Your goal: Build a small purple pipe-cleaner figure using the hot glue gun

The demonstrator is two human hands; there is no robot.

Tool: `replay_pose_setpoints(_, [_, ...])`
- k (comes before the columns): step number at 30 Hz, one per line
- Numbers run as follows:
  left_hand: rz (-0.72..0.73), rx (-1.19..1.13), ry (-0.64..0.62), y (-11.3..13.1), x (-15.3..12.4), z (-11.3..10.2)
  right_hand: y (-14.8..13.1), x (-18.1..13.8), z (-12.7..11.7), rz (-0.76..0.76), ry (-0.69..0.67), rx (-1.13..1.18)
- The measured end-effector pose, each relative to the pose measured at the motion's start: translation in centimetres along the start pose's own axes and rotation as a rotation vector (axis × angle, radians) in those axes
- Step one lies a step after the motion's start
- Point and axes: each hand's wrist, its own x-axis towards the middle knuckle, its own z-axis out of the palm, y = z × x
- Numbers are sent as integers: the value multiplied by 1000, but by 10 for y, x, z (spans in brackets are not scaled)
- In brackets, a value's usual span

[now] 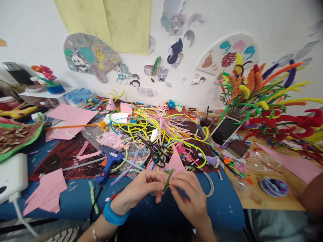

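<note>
Both of my hands meet at the near edge of the table over the blue mat (222, 205). My left hand (141, 191) and my right hand (189, 195) each pinch a short green pipe cleaner (168, 180), which stands tilted between the fingertips. Just behind it lies a pink paper triangle (175, 162). Black scissors (156, 153) rest a little farther back, next to a tangle of yellow and pink pipe cleaners (161, 129). A blue wristband sits on my left wrist.
A blue glue gun (109, 163) lies left of my hands, its cord running off the edge. Pink paper sheets (68, 122) lie at left. A phone (225, 130) leans by a pipe-cleaner bouquet (254, 90) at right. A white box (11, 176) sits far left.
</note>
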Motion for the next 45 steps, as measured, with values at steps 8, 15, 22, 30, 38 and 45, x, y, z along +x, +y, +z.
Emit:
replay_pose_setpoints(8, [10,58,19,3,1,2,-1,0,1,-5,-36,14])
replay_pose_setpoints(15, [20,189,18,6,-1,-2,0,-2,1,-23,-49,-8])
replay_pose_setpoints(22, [50,309,95,6,-4,0,-1,-2,2,30,-86,52])
replay_pose_setpoints(30, [51,305,108,0,-8,4,-7,-11,12,270,-75,285])
replay_pose_setpoints(38, [84,644,78,-12,-30,5,-6,-23,6,263,-147,413])
replay_pose_setpoints(45, [271,913,85,-14,-34,0,-1,-24,11,235,-154,418])
